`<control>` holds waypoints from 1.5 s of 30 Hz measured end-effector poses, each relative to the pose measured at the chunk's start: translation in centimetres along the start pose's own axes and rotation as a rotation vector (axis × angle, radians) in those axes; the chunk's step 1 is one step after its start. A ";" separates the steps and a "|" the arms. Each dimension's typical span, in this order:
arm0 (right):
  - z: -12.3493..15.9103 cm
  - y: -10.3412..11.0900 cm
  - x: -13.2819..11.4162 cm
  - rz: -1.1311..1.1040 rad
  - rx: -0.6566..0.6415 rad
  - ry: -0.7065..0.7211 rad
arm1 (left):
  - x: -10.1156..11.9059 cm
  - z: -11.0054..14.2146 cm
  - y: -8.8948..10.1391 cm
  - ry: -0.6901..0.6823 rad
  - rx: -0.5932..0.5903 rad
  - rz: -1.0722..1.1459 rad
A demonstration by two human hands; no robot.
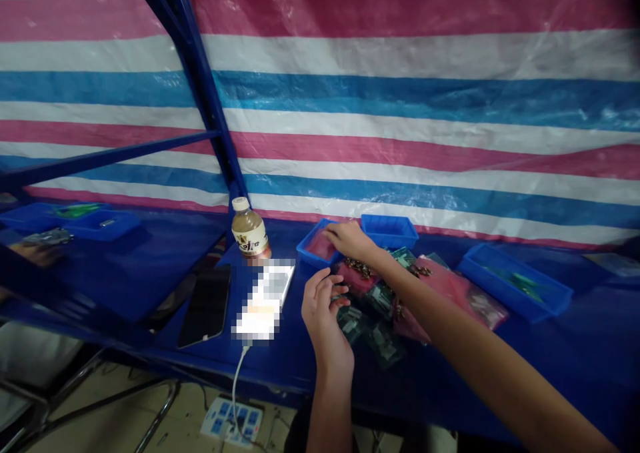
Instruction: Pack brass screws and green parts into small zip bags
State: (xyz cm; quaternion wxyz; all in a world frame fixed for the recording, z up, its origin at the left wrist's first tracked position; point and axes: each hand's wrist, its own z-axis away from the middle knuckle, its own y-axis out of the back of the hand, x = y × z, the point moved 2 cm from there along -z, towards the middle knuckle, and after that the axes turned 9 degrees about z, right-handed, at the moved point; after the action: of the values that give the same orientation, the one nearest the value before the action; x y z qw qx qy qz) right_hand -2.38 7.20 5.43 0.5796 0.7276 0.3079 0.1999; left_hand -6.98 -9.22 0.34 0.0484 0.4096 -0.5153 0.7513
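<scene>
My right hand [350,239] reaches across the blue tabletop [450,379], its fingertips resting on a pink bag [317,246] inside a small blue plastic tray [313,256]. A second blue tray [389,231] stands just beyond my wrist. My left hand [323,313] hovers with curled, parted fingers at the edge of a heap of green circuit boards in clear bags [375,323]. Brass-coloured parts [359,267] lie on a pink bag at the heap's far side. Another pink bag [455,293] lies under my right forearm.
A long blue tray [515,283] sits to the right. On the left are a bottle [249,229], a black phone [205,306], and a blurred white object [263,299] with a white cable running down to a power strip [231,421]. A blue shelf upright [200,86] rises before a striped tarp [400,86].
</scene>
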 end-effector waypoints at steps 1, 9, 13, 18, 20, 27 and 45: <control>0.7 0.5 0.2 -0.032 0.050 0.003 | 0.1 -0.1 0.0 -0.010 0.002 -0.006; 12.7 2.1 -1.2 -0.116 0.102 0.161 | 2.5 -1.3 1.0 -0.116 0.133 -0.053; 20.5 0.4 -4.6 0.077 0.108 0.068 | 3.5 -1.0 1.1 -0.180 0.159 -0.066; 25.7 -1.5 -6.5 0.174 0.250 0.060 | 3.3 -0.2 0.4 -0.222 0.110 -0.123; 26.5 -2.1 -6.5 0.185 0.240 0.124 | 2.8 -0.1 0.3 -0.237 0.083 -0.165; 26.6 -1.8 -5.4 -0.223 0.108 0.181 | 1.5 0.0 -0.2 -0.321 -0.064 -0.373; 25.0 0.4 2.7 -1.436 0.545 -0.672 | -5.3 5.8 -5.1 0.123 -0.772 -0.938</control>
State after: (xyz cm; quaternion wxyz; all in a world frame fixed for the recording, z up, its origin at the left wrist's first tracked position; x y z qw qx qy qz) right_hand 15.88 -9.03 -0.55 0.4308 0.4900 0.5450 -0.5266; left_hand 2.32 -9.75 1.32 0.5488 0.5015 -0.5112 0.4312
